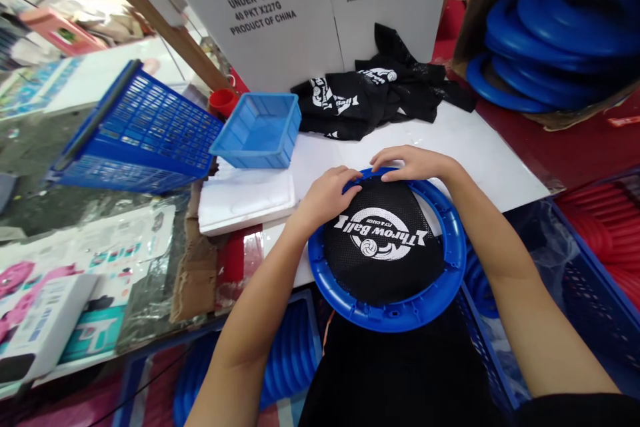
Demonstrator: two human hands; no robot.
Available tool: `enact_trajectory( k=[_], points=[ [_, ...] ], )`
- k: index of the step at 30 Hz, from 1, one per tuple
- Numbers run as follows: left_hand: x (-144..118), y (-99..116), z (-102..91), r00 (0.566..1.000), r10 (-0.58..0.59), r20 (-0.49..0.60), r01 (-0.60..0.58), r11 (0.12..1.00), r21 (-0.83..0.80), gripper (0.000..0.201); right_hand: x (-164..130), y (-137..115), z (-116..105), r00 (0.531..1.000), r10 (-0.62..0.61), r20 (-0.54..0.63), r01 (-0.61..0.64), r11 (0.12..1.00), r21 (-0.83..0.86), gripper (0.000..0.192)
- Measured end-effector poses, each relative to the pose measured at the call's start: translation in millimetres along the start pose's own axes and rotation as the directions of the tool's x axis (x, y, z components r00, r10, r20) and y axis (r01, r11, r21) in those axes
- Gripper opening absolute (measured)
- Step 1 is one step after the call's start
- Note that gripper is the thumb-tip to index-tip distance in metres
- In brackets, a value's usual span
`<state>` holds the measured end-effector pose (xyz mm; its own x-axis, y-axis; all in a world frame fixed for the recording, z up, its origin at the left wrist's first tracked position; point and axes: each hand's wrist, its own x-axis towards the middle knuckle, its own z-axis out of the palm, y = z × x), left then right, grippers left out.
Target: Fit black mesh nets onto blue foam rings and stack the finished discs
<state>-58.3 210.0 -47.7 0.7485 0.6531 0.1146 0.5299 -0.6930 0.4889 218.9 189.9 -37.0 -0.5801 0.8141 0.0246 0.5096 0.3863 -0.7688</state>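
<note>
A blue plastic ring (453, 247) rests tilted between my forearms, its near side by my lap and its far side at the table edge. A black mesh net (385, 280) printed "Throw Ball" lies across it, with a gap at the right side. My left hand (330, 197) is closed at the ring's far left rim, thumb over the net's edge. Just to its right, my right hand (413, 163) bends its fingers over the far rim, touching ring and net. The fingertips partly hide the net's far edge. Behind the hands lies a pile of black printed nets (370, 100).
A light blue bin (255, 160) stands on white sheets (245, 200), beside a tilted blue basket (150, 127) and a red cup (223, 101). White cartons (270, 47) rise behind. Blue rings (550, 33) fill a box at right; red rings (600, 233) sit in a crate.
</note>
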Motion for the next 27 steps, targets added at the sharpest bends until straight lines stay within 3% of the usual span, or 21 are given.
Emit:
enact_trajectory(
  k=[7, 12, 15, 19, 23, 25, 27],
  points=[
    [-1, 7, 3.0, 0.996, 0.041, 0.073, -0.055, 0.978, 0.202, 0.039, -2, 5, -3, 0.996, 0.059, 0.061, -0.056, 0.997, -0.051, 0.032],
    [2, 10, 2.5, 0.993, 0.020, 0.113, -0.049, 0.966, 0.253, 0.040, -3, 5, -1, 0.996, 0.063, 0.066, -0.057, 0.995, -0.083, 0.034],
    [0, 5, 1.2, 0.997, -0.047, 0.062, 0.027, 0.960, 0.280, 0.040, -6, 6, -3, 0.998, 0.061, 0.021, -0.059, 0.992, -0.108, 0.039],
    [-3, -7, -2.7, 0.983, -0.169, -0.078, 0.184, 0.942, 0.280, 0.035, -11, 13, -12, 0.991, 0.049, -0.125, -0.067, 0.986, -0.151, 0.045],
    [-5, -6, -10.2, 0.965, -0.229, -0.127, 0.258, 0.918, 0.302, 0.031, -18, 18, -23, 0.965, 0.092, -0.244, -0.132, 0.979, -0.154, 0.040],
    [-6, -1, -13.7, 0.955, -0.262, -0.141, 0.295, 0.893, 0.340, 0.037, -22, 17, -26, 0.968, 0.138, -0.212, -0.168, 0.977, -0.131, 0.039],
    [-5, 4, -15.3, 0.948, -0.280, -0.154, 0.318, 0.870, 0.377, 0.040, -24, 16, -28, 0.971, 0.211, -0.109, -0.225, 0.966, -0.131, 0.044]
  ],
)
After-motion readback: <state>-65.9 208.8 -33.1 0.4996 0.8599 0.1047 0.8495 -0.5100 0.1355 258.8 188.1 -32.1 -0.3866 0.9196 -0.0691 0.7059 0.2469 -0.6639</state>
